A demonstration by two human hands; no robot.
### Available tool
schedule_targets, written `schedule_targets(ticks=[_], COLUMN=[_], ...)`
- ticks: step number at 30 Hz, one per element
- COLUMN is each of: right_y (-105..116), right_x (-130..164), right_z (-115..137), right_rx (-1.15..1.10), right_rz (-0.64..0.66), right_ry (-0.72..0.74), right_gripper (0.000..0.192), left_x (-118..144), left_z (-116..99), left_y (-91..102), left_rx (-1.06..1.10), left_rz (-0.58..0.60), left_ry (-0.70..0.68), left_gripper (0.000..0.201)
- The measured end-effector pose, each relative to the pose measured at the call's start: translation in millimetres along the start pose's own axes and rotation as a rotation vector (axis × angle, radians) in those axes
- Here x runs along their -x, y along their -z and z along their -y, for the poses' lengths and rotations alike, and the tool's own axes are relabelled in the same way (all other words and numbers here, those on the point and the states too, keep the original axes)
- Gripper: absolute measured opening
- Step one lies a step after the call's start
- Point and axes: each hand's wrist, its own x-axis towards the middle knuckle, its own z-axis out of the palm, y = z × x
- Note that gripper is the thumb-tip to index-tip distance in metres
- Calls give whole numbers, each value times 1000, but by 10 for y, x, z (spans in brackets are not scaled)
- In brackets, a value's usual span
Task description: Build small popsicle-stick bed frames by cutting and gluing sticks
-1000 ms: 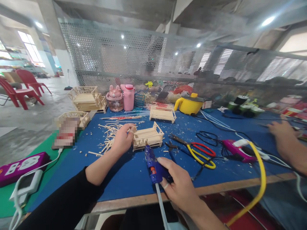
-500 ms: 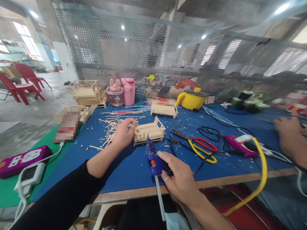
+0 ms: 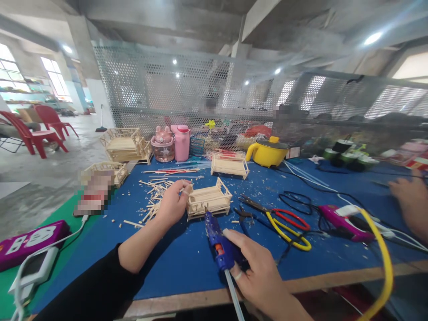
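Note:
A small wooden stick frame (image 3: 210, 198), shaped like a little bed, rests on the blue table mat in front of me. My left hand (image 3: 174, 203) is closed on its left end, with thumb and fingers pinched at the corner. In my right hand (image 3: 257, 265) is a blue glue gun (image 3: 216, 240), a clear glue stick (image 3: 235, 294) poking out of its back. The gun's nozzle points at the frame's near side, at or very close to the rail. Whether it touches, I cannot tell. Loose wooden sticks (image 3: 154, 196) lie scattered left of the frame.
Right of the frame lie scissors (image 3: 290, 220) with red and yellow handles and dark pliers (image 3: 243, 216). Behind stand another stick frame (image 3: 230, 167), a pink jug (image 3: 182, 145) and a yellow pot (image 3: 269, 154). Another person's hand (image 3: 409, 196) is at far right.
The view has tilted up, so the table things sit lower in the picture. My left hand stays on the frame; the glue gun keeps its nozzle by the near rail, its rear swung slightly right.

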Motion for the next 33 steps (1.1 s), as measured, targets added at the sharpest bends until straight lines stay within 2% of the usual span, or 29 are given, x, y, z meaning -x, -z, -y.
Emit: schedule_targets(ticks=[17, 33], right_y=[-22, -37], right_x=[-7, -21], right_z=[21, 38], right_rx=[-46, -50], right_rz=[-2, 1], right_ry=[20, -28], right_gripper=[40, 41], left_x=[3, 0], left_z=[-12, 7], left_y=[3, 15], left_rx=[-25, -49], left_rz=[0, -4], left_ry=[10, -8], left_gripper=[20, 19])
